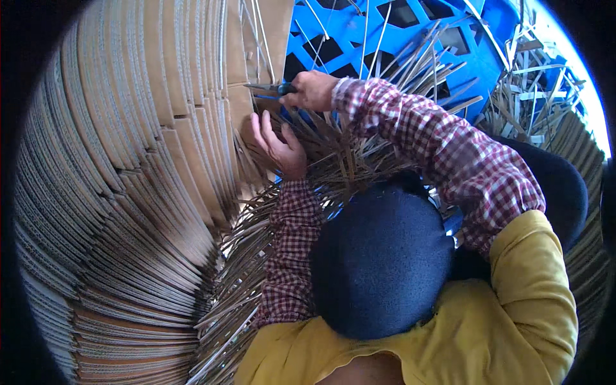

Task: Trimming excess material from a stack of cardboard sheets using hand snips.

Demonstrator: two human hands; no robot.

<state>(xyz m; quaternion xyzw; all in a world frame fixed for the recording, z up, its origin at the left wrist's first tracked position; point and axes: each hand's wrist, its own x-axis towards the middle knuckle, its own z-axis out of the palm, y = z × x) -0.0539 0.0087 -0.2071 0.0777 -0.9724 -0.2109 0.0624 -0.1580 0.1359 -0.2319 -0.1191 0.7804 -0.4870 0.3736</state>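
Note:
My right hand [311, 91] is closed around the handles of a pair of scissors [262, 87]. They have blue and black grips and dark blades that point left, over the face of the nearest cardboard sheet [247, 61]. Just below the blades is my left hand [280, 144], its fingers stretched up and apart beside the lower part of the cardboard. Nothing shows in it; whether its fingertips touch the cardboard I cannot tell. Thin cardboard strips [350, 151] lie tangled below and right of both hands.
Tightly packed cardboard sheets [128, 212] stand in curved rows all along the left. A blue plastic pallet [353, 48] with openings lies at the top, with loose strips across it. More strips [536, 106] pile up at the right. My dark-clad knee [385, 256] is raised between my arms.

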